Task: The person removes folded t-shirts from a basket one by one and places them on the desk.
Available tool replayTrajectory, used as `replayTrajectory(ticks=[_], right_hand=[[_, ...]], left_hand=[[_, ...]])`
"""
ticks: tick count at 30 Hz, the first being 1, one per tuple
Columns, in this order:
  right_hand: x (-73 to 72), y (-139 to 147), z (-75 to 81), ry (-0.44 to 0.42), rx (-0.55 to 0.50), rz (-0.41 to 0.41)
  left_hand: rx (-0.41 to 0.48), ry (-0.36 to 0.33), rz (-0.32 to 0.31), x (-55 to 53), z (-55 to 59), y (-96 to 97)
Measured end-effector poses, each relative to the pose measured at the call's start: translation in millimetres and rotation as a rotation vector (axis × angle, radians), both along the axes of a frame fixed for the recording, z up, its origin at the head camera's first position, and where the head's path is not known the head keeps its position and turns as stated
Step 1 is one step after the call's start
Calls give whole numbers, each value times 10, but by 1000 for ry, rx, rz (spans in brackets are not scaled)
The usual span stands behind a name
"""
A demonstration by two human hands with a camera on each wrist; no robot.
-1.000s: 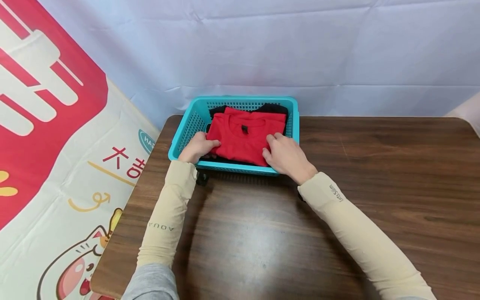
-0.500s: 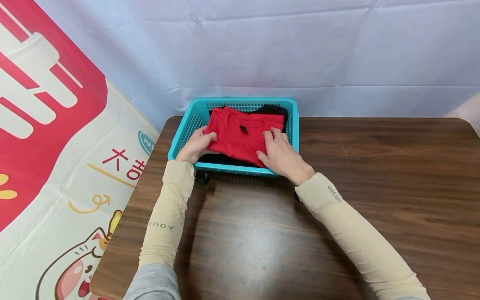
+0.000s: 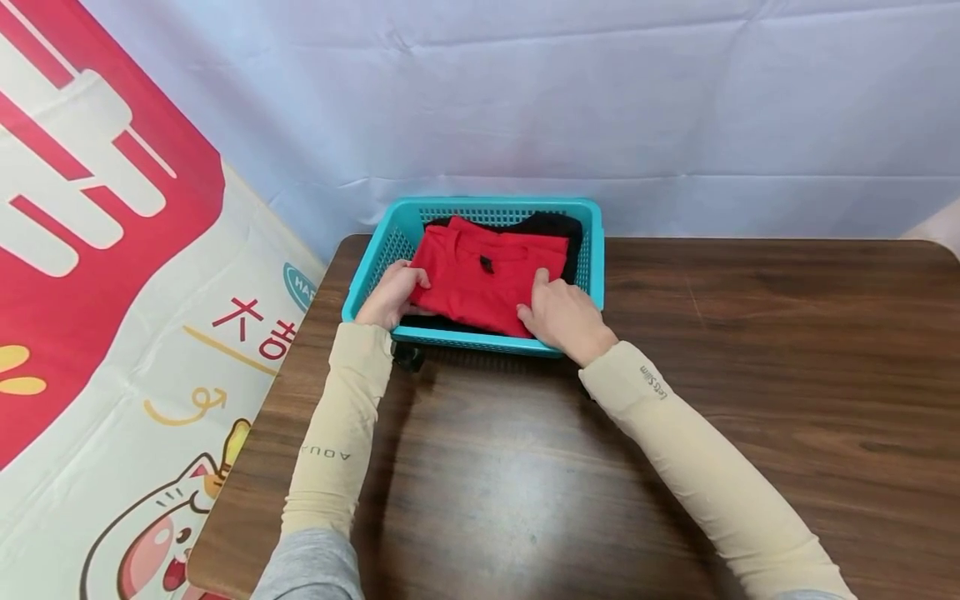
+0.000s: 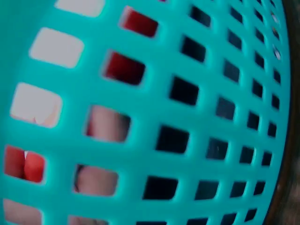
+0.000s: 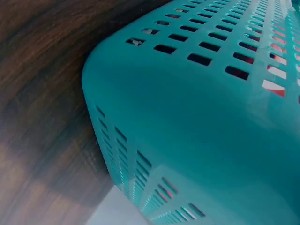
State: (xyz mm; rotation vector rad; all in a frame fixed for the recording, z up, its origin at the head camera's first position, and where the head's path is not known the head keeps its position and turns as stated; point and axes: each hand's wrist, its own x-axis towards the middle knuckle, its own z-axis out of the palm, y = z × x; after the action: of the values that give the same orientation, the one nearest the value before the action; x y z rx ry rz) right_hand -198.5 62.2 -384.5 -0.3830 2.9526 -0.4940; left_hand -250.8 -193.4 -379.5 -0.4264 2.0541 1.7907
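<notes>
A folded red T-shirt [image 3: 487, 287] with a dark neck label lies in a turquoise plastic basket [image 3: 480, 337]. My left hand [image 3: 392, 293] grips the shirt's left edge, thumb on top and the other fingers underneath. At its front right corner my right hand [image 3: 564, 315] holds the shirt, with some fingertips hidden. Black cloth [image 3: 551, 225] shows beneath and behind the red shirt. In the left wrist view the perforated basket wall [image 4: 145, 150] hides most of the hand; red cloth and fingers appear through the holes. The right wrist view shows mainly the basket's outer corner [image 5: 187, 108].
The basket stands at the back of a dark wooden table [image 3: 517, 467], close to a pale cloth backdrop [image 3: 525, 100]. A printed red and white banner [image 3: 150, 275] hangs along the left side.
The shirt's left side was lifted and shifted slightly left and back, then settled lower. My right hand's fingers drew in from the top of the shirt towards its right edge.
</notes>
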Motion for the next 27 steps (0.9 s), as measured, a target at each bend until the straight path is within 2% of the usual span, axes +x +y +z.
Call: replayTrajectory(ticks=[3,6,9,12,16,19,23,27], right_hand=[[-29,0,1,-50,-29,4],[-69,-11,-4,-99,-69,1],[-108,-12,-9,-150,-132,-18],[-145,-8,-12,-183,-252,-46],[-185,7,-19,-184,-437,-46],[-202,14,-17,-193,-535,-35],[-224,13,-18,-231,-594,-63],[-246,13,-17,-240,-648,-76]], left_hand=[[-103,-2,-35,4,-3,6],[-137,5,-68,9,0,6],[-156,18,-99,22,-5,7],[-169,31,-116,39,-12,-2],[-188,45,-127,51,-22,-15],[-203,64,-145,52,-25,-15],[-201,87,-171,43,-25,1],[-194,76,-166,22,-14,2]])
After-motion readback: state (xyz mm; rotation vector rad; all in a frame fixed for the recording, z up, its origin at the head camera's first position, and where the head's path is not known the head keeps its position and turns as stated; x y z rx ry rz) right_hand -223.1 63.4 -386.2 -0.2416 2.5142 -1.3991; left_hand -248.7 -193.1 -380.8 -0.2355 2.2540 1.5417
